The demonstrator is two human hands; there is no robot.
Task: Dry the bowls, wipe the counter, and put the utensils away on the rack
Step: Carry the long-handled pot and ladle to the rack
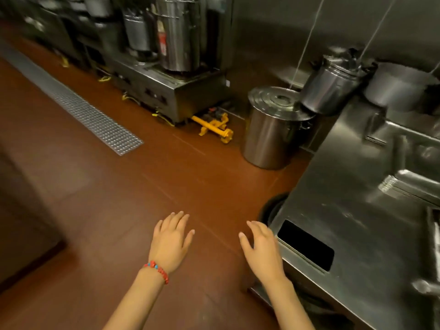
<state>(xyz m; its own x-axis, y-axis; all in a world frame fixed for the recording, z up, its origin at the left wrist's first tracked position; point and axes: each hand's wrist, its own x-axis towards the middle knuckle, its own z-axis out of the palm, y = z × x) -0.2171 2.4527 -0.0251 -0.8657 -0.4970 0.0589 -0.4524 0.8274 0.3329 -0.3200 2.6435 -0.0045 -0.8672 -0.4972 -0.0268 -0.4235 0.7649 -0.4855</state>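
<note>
— What does the floor look like?
— Reddish-brown floor (100,210), smooth, with a perforated metal drain grate (78,108) running diagonally across it.
— And along the far side?
— Steel cooking units (166,91) with tall stockpots (178,32) on top, yellow pipework (214,127) underneath. The wall (285,32) is stainless panelling.
— Anything standing on the floor?
— A lidded steel pot (271,134), just beside a steel bench (357,210). Light is dim and warm.

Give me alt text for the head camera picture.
Two empty hands, left hand with a red bracelet and right hand, reach out open over a brown kitchen floor. A steel counter stands right; a lidded pot sits beyond.
</note>
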